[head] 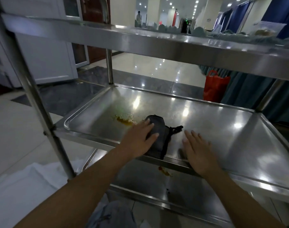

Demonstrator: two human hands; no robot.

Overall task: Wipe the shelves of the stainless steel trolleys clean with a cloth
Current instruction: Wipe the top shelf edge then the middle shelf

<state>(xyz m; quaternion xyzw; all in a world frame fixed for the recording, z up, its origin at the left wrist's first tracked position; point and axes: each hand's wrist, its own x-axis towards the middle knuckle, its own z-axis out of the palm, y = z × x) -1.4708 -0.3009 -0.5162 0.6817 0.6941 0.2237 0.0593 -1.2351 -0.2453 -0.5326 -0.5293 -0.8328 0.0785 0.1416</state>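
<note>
Cloth (157, 137) lies on my trolley's middle shelf (222, 129), near its front edge.
My left hand (140, 142) presses it flat-fingered beside a yellow stain (124, 120); my right hand (198, 152) rests outspread on bare steel, holding nothing.

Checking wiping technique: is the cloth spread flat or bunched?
Bunched: the grey cloth sits in a thick folded wad under the left hand, not spread flat.

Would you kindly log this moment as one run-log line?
left hand flat on grey cloth | right hand flat on middle shelf | yellow stain unwiped
</note>
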